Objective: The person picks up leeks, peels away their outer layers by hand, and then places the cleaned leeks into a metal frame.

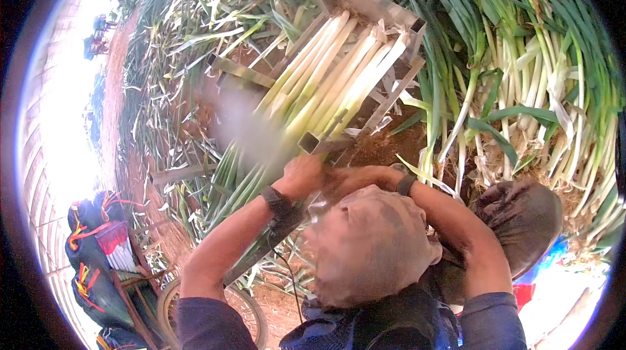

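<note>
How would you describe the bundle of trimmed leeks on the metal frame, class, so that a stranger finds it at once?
Start at the metal frame in the upper middle. The bundle of trimmed leeks lies slanted on it, above the left hand. Unlike the loose green heap on the right, its stalks are white, clean and aligned.

right hand [355, 179] behind blurred knee [372, 245]

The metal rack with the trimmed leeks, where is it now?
In the head view the metal rack sits upper centre, just beyond both hands, holding the pale leek bundle. The untrimmed leek pile lies to its right.
</note>
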Action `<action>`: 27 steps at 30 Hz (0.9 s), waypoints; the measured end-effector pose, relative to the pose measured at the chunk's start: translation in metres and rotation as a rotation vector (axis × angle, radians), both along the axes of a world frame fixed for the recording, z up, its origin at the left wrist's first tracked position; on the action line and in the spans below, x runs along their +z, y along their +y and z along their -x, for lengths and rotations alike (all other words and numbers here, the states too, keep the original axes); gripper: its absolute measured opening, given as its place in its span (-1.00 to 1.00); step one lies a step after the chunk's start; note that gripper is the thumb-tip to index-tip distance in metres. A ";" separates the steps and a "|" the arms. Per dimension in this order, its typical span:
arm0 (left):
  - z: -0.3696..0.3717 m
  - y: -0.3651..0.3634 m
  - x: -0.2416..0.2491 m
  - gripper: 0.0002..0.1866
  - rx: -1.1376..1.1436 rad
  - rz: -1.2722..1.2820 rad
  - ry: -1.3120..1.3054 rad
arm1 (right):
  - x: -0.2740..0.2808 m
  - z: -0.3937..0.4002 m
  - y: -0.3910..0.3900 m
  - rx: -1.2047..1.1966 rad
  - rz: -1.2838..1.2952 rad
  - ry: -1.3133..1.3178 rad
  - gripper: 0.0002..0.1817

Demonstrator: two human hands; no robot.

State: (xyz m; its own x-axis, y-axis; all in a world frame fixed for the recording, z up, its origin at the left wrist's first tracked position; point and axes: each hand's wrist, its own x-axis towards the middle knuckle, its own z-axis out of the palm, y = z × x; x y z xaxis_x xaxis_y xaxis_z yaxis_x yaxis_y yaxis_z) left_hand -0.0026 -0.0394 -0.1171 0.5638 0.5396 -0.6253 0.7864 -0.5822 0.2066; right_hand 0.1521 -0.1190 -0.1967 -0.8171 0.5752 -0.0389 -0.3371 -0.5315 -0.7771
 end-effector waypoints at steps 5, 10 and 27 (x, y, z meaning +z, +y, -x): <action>-0.032 -0.010 0.023 -0.51 0.054 -0.079 0.126 | 0.066 -0.067 0.019 0.098 -0.233 -0.704 -0.61; -0.025 -0.014 0.008 -0.51 0.066 -0.125 0.058 | 0.081 -0.109 0.048 -0.438 -0.432 -1.648 -0.62; 0.088 -0.006 0.015 -0.80 -0.439 -0.030 -0.081 | 0.026 -0.075 0.061 -0.836 -0.442 -1.554 -0.45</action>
State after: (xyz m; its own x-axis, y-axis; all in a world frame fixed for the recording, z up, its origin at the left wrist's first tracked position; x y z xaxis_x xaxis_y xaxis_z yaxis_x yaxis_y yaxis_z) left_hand -0.0903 -0.0450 -0.1018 0.7898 0.2552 -0.5578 0.4453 -0.8639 0.2352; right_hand 0.2271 -0.0584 -0.1705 0.2860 0.9470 -0.1465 0.7106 -0.3122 -0.6305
